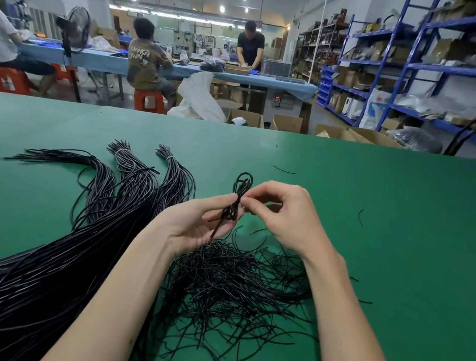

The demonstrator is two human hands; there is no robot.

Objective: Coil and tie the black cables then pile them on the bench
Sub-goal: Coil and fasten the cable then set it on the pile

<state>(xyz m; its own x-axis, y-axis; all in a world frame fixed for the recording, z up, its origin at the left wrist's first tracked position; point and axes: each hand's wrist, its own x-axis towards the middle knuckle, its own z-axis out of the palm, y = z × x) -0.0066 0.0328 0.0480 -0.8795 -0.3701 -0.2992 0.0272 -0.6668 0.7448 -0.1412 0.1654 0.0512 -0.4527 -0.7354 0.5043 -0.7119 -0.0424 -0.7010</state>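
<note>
Far left of the grip, long bundles of black cables (pixel 43 262) lie across the green surface (pixel 374 225), their far ends fanned out and two of them bound with pale ties (pixel 121 151). Behind them, across the aisle, a seated person's brown shirt (pixel 145 63) reads "UNKN OWN" on its back.

The left hand (pixel 196 223) is palm up, its thumb and fingers curled around a small coiled cable (pixel 236 201), holding it upright above the surface; the coil's loop stands above the fingertips and a tail hangs below the palm. Touching it from the right, the right hand (pixel 283 215) pinches the coil's waist between thumb and forefinger, its other fingers curled loosely. Both grips are narrow, closed on the same coil.

Just below the grip, between the forearms, a loose tangle of short black strands (pixel 233 292) lies on the surface. To the right, a few stray strands (pixel 360 216) lie apart, and blue shelving (pixel 415 67) stands beyond; its labels are too small to read.
</note>
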